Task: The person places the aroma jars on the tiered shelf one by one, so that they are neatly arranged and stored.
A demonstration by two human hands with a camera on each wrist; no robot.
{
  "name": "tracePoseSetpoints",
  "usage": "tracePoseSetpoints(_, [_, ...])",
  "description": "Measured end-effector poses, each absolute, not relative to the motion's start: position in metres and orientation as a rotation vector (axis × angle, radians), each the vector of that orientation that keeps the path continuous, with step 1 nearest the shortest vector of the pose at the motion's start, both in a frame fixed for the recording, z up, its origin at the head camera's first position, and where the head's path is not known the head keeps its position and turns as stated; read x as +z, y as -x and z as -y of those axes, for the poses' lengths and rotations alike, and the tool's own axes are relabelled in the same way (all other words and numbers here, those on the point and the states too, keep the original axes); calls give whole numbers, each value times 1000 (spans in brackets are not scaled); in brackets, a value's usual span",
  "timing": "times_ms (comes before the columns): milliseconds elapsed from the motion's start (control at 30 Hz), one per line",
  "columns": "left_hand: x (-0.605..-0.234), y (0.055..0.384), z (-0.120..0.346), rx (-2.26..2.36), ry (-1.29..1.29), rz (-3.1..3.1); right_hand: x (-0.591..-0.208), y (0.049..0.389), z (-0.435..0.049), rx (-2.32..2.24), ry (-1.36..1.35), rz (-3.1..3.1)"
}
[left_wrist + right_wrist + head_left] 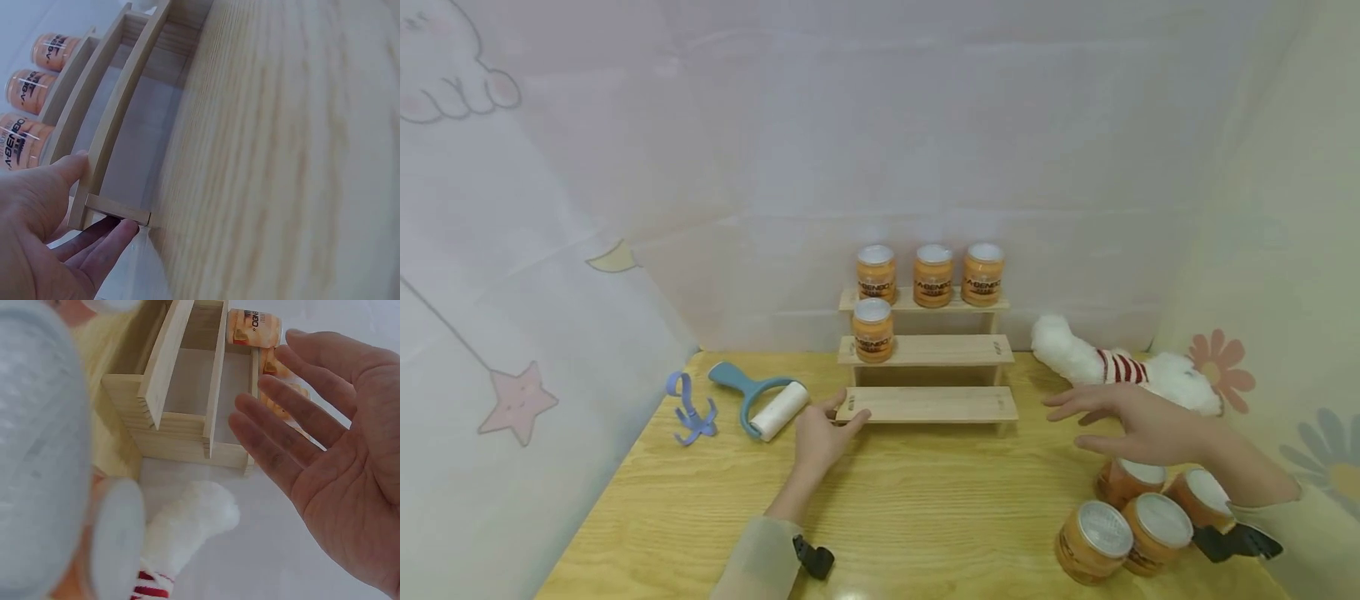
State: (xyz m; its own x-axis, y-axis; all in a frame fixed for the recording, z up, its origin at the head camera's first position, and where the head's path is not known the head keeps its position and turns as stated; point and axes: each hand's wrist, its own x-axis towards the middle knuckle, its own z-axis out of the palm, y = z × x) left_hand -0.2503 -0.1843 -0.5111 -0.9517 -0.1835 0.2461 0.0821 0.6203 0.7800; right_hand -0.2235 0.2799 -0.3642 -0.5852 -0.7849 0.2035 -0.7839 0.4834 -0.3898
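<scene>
A three-step wooden rack point(925, 405) stands at the back of the table. My left hand point(822, 435) grips the left end of its lowest step; in the left wrist view the thumb lies on the board and the fingers reach round the end leg point(119, 209). Three orange cans with pale lids, one of them the middle can point(933, 279), stand on the top step. Another can point(873, 333) is at the left of the middle step. Off the rack's right side, my right hand point(1138, 425) hovers with fingers extended, holding nothing; its palm point(350, 500) shows in the right wrist view.
Several more orange cans point(1093, 542) cluster at the right front, partly under the right forearm. A white plush toy point(1180, 379) with red stripes lies behind them. Left of the rack are a blue-handled lint roller point(781, 410) and a purple hook point(696, 421). Cloth walls surround the table.
</scene>
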Motion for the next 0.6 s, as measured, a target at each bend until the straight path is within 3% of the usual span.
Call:
tracePoseSetpoints(267, [-510, 252, 185, -1237, -78, 2538, -384, 200, -294, -773, 1496, -2669])
tracePoseSetpoints(600, [-511, 251, 183, -1221, -69, 2558, -399, 178, -294, -801, 1339, -2501])
